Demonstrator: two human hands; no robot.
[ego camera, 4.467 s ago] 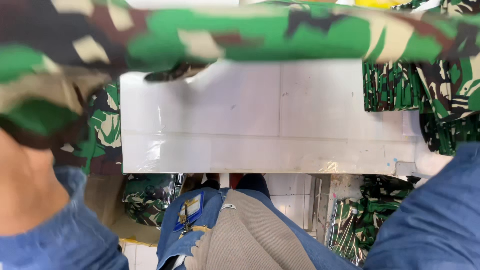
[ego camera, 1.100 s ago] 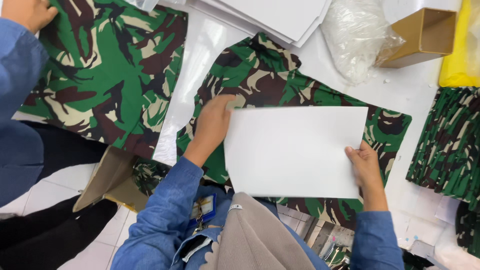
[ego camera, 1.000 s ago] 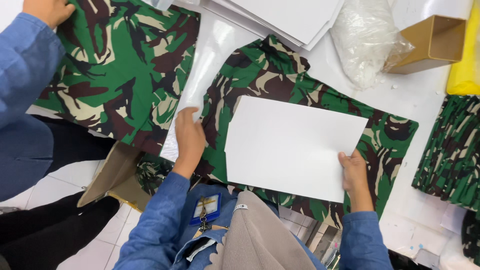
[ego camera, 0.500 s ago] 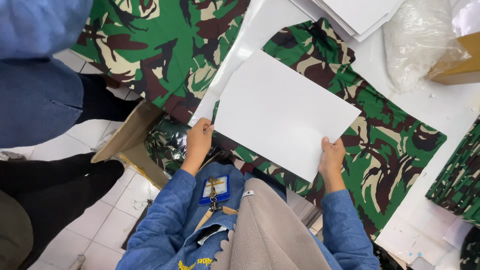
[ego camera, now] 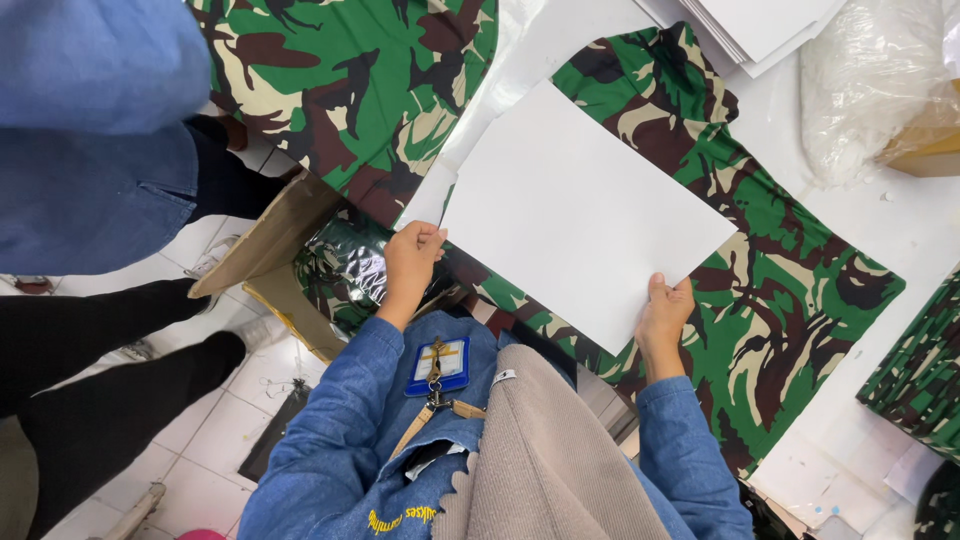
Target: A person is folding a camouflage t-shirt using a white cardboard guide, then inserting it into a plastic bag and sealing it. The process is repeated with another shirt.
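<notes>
- A cardboard box [ego camera: 262, 262] on the floor beside the counter [ego camera: 905, 235] holds bagged camouflage cloth.
- The white card [ego camera: 585, 212] lies on the camouflage garment [ego camera: 780, 260], its long axis running diagonally from upper left to lower right.
- The left hand [ego camera: 412, 262] pinches the card's near-left corner; the right hand [ego camera: 665, 318] grips its near edge.
</notes>
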